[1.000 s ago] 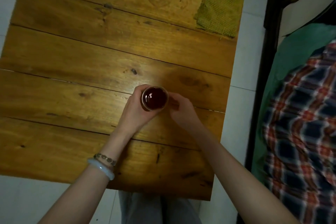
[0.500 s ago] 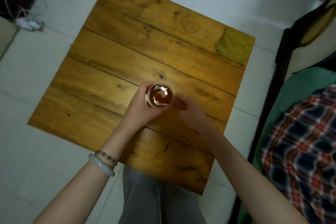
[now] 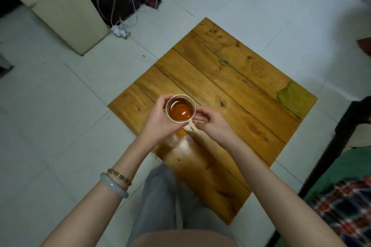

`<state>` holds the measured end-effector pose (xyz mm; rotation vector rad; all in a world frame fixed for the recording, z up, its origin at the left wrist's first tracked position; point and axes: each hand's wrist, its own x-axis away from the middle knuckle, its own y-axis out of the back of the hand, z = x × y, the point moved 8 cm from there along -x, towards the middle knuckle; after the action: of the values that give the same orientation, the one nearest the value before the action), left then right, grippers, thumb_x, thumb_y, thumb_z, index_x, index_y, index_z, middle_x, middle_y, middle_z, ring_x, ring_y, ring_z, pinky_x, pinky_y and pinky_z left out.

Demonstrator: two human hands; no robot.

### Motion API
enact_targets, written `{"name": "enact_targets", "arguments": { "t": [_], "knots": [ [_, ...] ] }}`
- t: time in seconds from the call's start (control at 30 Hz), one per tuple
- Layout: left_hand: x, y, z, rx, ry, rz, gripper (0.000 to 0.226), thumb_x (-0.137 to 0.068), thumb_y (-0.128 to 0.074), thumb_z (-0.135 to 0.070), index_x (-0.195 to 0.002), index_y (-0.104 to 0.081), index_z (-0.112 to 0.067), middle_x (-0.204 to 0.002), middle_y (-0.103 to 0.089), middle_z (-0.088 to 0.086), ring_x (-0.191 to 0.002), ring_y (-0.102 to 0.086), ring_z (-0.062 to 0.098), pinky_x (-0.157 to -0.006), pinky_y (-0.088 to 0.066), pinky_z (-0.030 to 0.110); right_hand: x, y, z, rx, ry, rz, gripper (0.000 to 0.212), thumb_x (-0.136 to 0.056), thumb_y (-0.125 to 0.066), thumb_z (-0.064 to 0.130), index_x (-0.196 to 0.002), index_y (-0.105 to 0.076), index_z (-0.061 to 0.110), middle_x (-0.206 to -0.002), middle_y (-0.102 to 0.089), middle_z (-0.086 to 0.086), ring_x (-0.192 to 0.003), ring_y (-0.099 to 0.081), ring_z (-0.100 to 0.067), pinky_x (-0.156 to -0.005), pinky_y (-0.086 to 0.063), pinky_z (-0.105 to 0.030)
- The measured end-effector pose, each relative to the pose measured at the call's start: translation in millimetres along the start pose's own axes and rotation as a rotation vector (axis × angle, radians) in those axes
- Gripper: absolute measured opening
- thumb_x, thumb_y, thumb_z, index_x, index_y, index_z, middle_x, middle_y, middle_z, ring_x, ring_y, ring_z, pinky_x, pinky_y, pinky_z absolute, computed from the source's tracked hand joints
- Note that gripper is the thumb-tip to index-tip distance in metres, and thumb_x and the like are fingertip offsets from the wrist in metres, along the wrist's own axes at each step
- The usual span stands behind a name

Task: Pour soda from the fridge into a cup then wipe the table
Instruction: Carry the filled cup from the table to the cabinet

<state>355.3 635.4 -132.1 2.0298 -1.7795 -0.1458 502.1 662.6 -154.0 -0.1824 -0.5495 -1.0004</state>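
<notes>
Gripping the cup (image 3: 173,100) in your left hand (image 3: 158,124), right hand (image 3: 212,126) curled round its side, keep it level above the table (image 3: 230,86); soda (image 3: 180,112) slops easily.

1. You hold one cup (image 3: 180,108) of soda.
2. One table (image 3: 230,78) stands before you.
3. One green cloth (image 3: 295,97) lies at the tabletop's far right corner.
4. Two hands show: your left hand (image 3: 158,123) and right hand (image 3: 213,125).
5. Two bracelets (image 3: 114,185) circle your left wrist.

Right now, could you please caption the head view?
Left hand grips a paper cup of amber soda, right hand beside it, over a wooden table with green cloth.
</notes>
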Motion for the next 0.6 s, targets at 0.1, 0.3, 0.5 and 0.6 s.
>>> {"name": "enact_targets", "arguments": {
  "t": [0.1,0.3,0.5,0.6],
  "knots": [
    [18.1,40.0,2.4,0.001,0.018,-0.087,0.078,-0.057,-0.088,-0.026,-0.122,-0.046,-0.022,-0.112,-0.054,-0.021,-0.105,-0.052,-0.008,-0.088,-0.043,0.012,-3.4,-35.2,19.0,0.046,0.001,0.079,0.050,-0.081,-0.049,-0.013,-0.125,-0.055,0.010,-0.121,-0.061,-0.005,-0.114,-0.056,-0.013,-0.092,-0.049,-0.023],
    [55.9,126.5,19.8,0.006,0.043,-0.230,0.074,-0.058,-0.087,-0.027,-0.118,-0.044,-0.030,-0.112,-0.053,-0.023,-0.109,-0.052,0.000,-0.088,-0.040,0.012,-8.1,-116.8,58.5,0.097,-0.022,0.227,0.046,-0.079,-0.050,-0.015,-0.114,-0.057,0.014,-0.119,-0.059,-0.014,-0.108,-0.058,-0.018,-0.087,-0.052,-0.025],
    [93.8,231.1,48.0,0.023,0.062,-0.369,0.073,-0.057,-0.089,-0.022,-0.114,-0.045,-0.028,-0.108,-0.055,-0.023,-0.104,-0.055,-0.003,-0.089,-0.039,0.009,-13.9,-221.4,104.5,0.147,0.006,0.357,0.045,-0.081,-0.049,-0.016,-0.120,-0.055,0.006,-0.113,-0.063,-0.012,-0.102,-0.061,-0.017,-0.083,-0.052,-0.020],
    [112.2,290.9,62.4,0.011,0.072,-0.425,0.073,-0.057,-0.089,-0.024,-0.116,-0.046,-0.026,-0.109,-0.056,-0.021,-0.101,-0.055,-0.006,-0.087,-0.038,0.006,-22.1,-282.2,127.5,0.157,0.038,0.405,0.046,-0.082,-0.048,-0.017,-0.124,-0.053,0.001,-0.118,-0.061,-0.022,-0.111,-0.059,-0.028,-0.091,-0.049,-0.027]
  ]
}}
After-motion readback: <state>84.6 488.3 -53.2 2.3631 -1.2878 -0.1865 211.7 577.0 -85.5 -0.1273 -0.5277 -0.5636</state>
